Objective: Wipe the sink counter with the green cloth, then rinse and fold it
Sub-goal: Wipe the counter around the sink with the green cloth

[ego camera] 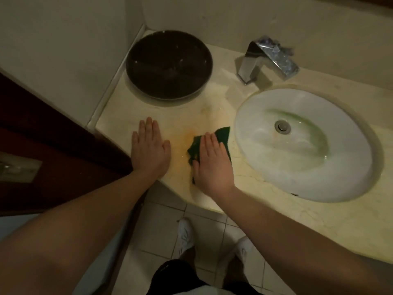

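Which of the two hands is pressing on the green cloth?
The right hand lies flat on the green cloth. The left hand rests flat on the bare counter, apart from it.

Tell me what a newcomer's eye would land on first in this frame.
The right hand pressing the green cloth flat onto an orange-yellow stain at the counter's front edge, left of the white sink. The left hand lies flat beside it. A big dark bowl fills the back corner.

green cloth (222, 135), orange stain (187, 135), cream marbled counter (319, 213), white sink (276, 167), black bowl (169, 63)
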The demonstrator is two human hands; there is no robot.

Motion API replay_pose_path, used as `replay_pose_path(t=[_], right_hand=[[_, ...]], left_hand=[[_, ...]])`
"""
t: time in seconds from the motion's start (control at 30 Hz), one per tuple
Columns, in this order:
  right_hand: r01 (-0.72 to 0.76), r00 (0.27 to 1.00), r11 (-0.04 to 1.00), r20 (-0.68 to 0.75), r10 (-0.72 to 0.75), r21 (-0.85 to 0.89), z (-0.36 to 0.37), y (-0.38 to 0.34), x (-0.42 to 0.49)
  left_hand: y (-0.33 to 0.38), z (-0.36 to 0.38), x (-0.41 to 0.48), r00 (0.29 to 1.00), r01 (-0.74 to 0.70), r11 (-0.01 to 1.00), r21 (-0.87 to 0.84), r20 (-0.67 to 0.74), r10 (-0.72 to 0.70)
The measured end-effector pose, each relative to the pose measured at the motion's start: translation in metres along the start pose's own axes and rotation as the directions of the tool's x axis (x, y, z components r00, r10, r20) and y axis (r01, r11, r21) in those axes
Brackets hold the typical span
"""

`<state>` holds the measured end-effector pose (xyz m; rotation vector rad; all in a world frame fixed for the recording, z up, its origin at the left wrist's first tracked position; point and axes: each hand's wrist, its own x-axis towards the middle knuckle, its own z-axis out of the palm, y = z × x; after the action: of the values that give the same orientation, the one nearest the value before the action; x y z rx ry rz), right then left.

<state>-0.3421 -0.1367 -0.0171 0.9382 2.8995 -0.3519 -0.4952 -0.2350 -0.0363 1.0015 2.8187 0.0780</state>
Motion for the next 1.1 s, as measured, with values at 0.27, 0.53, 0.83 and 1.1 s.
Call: replay_pose_path(t=[0.27,0.53,0.83,1.1], right_hand=[[-0.181,0.982,0.983,-0.053,0.179,-0.031,0.006,0.055,-0.065],[-0.063,0.998,0.998,-0.024,0.063,0.004,0.01,0.035,-0.09],[0.494,0.866,0.865,0.137,-0.481,-0.09,0.011,-0.005,-0.046],[0.441,0.897,0.894,0.08,-0.435,-0.077,0.002,-0.025,0.021]], left_hand=[[-0.002,-0.002,0.0,1.0,-0.007,1.0,-0.009,0.003,0.008],[-0.004,-0.006,0.0,1.0,-0.025,1.0,0.013,0.001,0.025],[-0.008,-0.006,0.002,1.0,-0.014,0.991,-0.134,-0.021,0.011],[-0.006,-0.006,0.004,1.0,0.005,0.988,-0.152,-0.013,-0.007]])
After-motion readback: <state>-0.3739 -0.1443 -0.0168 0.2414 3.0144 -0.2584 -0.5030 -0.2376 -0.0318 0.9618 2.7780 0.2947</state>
